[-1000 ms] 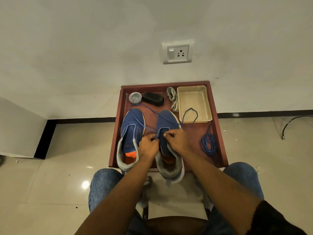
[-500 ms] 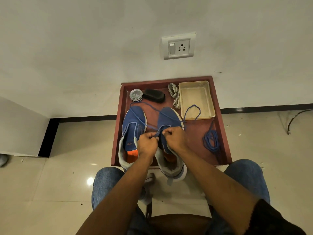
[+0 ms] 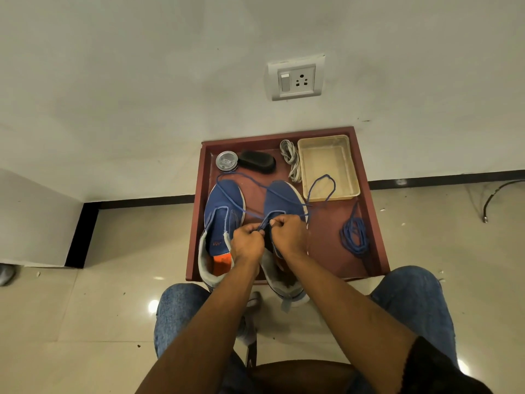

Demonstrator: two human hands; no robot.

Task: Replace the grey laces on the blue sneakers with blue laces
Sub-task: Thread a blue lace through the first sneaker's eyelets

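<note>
Two hands threading a blue lace into the right-hand sneaker.

On the red tray (image 3: 372,223), both sneakers (image 3: 224,211) sit side by side; left hand (image 3: 246,243) and right hand (image 3: 289,236) each pinch the blue lace (image 3: 318,184). Next, I'd guess: feed an end through the next eyelet.

blue sneakers (image 3: 224,206), grey laces (image 3: 290,159), maroon tray (image 3: 335,251)
</note>
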